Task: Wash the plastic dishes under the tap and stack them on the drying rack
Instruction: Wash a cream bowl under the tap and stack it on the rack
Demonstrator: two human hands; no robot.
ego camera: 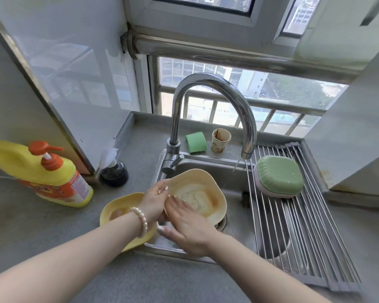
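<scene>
Grey desk (53, 248) carries a steel sink (234, 178) under the window, with a roll-up drying rack (293, 226) spanning the sink's right part. Chrome gooseneck tap (206, 84) stands at the sink's back edge; only a thin trickle shows at the spout, so flow looks weak. On the rack's far end lies a green dish (280, 179), inverted over what looks like a pinkish one; judged washed and stacked. Yellow detergent bottle (50, 171) stands at the desk's left edge. Cream dish (197, 193) is held tilted over the sink basin, brown residue visible inside: washing in progress. Yellow dish (127, 215) sits on the sink's left edge, residue inside, apparently not yet washed. Left hand (155, 200) grips the cream dish's left rim, fingers curled round it. Right hand (184, 228) lies flat, fingers straight, rubbing the dish's inner face. Green sponge (196, 142) and a stained paper cup (221, 141) rest on the sink's back ledge. Estimate: roughly halfway; two dishes remain to rinse and stack.
</scene>
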